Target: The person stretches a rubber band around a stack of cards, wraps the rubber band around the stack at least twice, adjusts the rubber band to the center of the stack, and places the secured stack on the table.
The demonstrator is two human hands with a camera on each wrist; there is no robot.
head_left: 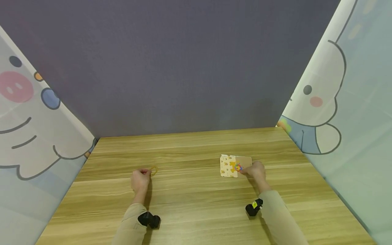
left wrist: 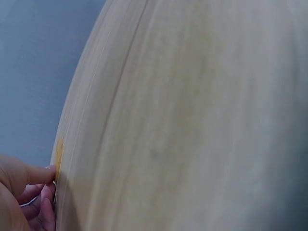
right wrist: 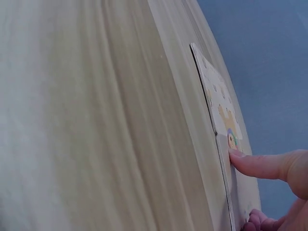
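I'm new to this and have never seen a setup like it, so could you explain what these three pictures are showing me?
There's no robot here: these are a person's own bare hands. The widest picture comes from a camera worn on the head, looking forward and down. The other two come from cameras worn on the wrists, the small black left wrist device and right wrist device. Each looks toward its own hand.

The surface is a wooden table. The left hand pinches a thin yellow loop. The right hand rests its thumb on what look like printed cards lying on the table; I can't tell whether it is gripping them.
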